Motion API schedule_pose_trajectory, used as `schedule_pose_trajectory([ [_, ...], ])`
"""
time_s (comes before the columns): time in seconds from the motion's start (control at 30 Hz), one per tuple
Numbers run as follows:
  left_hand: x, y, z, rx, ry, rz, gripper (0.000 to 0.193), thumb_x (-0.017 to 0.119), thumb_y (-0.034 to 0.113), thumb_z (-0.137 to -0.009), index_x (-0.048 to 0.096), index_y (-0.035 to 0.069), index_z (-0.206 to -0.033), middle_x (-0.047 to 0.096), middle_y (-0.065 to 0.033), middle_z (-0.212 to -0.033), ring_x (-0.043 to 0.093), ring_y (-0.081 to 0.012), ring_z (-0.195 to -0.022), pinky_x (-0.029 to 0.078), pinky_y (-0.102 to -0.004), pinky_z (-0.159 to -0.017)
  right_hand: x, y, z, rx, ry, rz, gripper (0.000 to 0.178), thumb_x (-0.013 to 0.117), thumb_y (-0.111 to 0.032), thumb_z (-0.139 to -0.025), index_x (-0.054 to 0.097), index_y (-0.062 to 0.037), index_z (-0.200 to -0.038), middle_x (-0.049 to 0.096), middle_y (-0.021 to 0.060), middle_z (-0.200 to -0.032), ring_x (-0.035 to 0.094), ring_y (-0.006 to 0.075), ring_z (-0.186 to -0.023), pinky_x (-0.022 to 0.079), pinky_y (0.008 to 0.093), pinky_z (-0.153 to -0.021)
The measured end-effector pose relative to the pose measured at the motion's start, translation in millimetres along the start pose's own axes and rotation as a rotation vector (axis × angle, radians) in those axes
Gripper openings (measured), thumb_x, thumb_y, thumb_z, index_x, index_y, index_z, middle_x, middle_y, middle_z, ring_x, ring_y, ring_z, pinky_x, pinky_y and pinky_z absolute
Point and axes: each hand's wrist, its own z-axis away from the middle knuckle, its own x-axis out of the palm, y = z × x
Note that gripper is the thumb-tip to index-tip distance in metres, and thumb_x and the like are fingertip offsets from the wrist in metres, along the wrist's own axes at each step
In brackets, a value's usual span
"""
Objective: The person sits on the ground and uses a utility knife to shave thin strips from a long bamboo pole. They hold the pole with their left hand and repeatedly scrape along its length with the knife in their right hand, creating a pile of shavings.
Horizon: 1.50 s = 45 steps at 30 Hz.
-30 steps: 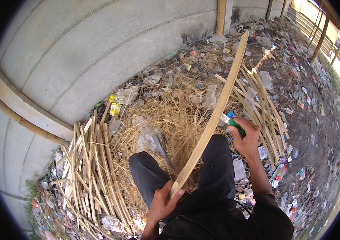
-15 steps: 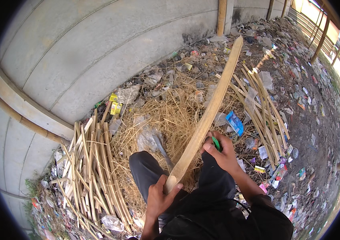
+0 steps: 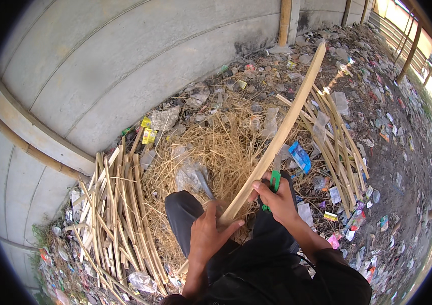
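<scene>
A long split bamboo strip (image 3: 282, 134) slants from my lap up and away to the far right, its pale inner face showing. Around its near end my left hand (image 3: 210, 231) is closed, thumb laid across it. My right hand (image 3: 277, 198) grips a green-handled knife (image 3: 275, 180) beside the strip, about a third of the way up. Part of a grey blade shows above that fist; fingers hide the rest. Between my knees a flat grey bar (image 3: 204, 184) leans over shavings; its kind is unclear.
A pile of bamboo strips (image 3: 119, 213) lies left, a smaller stack of strips (image 3: 335, 147) right. Straw-like shavings (image 3: 216, 137) cover the ground ahead. A concrete wall (image 3: 139, 66) rises behind, with litter and a blue wrapper (image 3: 299, 156) about.
The strip has turned, its paler face now showing and its far end shifted right. My left hand has rolled over the near end. More of the green handle shows in my right hand.
</scene>
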Motion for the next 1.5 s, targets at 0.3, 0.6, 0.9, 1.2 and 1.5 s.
schedule_pose_trajectory([
  [0.3, 21, 17, -5, 0.015, 0.114, 0.033, 0.050, 0.089, 0.023, -0.092, 0.061, 0.003, -0.128, 0.078, -0.0215, -0.094, 0.079, -0.0372, -0.083, 0.060, -0.0429, -0.072, -12, 4, -4, -0.237, -0.014, 0.233, 0.028, 0.069, -0.022, -0.108, 0.069, 0.0025, -0.122, 0.070, 0.0037, -0.075, 0.050, 0.0041, -0.060, 0.039, 0.0271, -0.055],
  [0.6, 9, 21, -3, 0.065, 0.096, 0.271, 0.054, 0.091, 0.033, -0.092, 0.065, -0.002, -0.125, 0.076, -0.0251, -0.086, 0.078, -0.0399, -0.073, 0.058, -0.0442, -0.063, -31, 4, 9, -0.668, -0.163, 0.763, 0.027, 0.073, -0.023, -0.105, 0.066, -0.0056, -0.125, 0.071, 0.0113, -0.090, 0.074, 0.0319, -0.077, 0.056, 0.0398, -0.066],
  [0.9, 4, 32, -5, -0.037, 0.071, 0.275, 0.049, 0.090, 0.032, -0.093, 0.069, -0.006, -0.116, 0.074, -0.0173, -0.082, 0.071, -0.0222, -0.069, 0.055, -0.0376, -0.067, -22, -3, 15, -0.762, -0.121, 0.950, 0.034, 0.083, -0.032, -0.095, 0.073, -0.0109, -0.120, 0.073, 0.0045, -0.091, 0.074, 0.0246, -0.071, 0.057, 0.0369, -0.060],
  [1.2, 5, 28, -10, 0.053, 0.013, 0.333, 0.069, 0.096, 0.042, -0.084, 0.069, -0.002, -0.128, 0.080, -0.0215, -0.094, 0.082, -0.0366, -0.089, 0.063, -0.0421, -0.077, -18, 2, 23, -0.862, -0.185, 1.011, 0.040, 0.086, -0.032, -0.091, 0.073, -0.0115, -0.123, 0.070, 0.0034, -0.085, 0.072, 0.0236, -0.066, 0.056, 0.0364, -0.057],
  [1.5, 9, 26, -12, -0.043, -0.021, 0.443, 0.071, 0.097, 0.039, -0.084, 0.069, 0.000, -0.136, 0.081, -0.0169, -0.100, 0.081, -0.0249, -0.090, 0.062, -0.0380, -0.080, -14, 8, 26, -0.873, -0.164, 1.032, 0.038, 0.084, -0.034, -0.093, 0.072, -0.0125, -0.122, 0.068, 0.0028, -0.084, 0.071, 0.0234, -0.064, 0.056, 0.0355, -0.057],
])
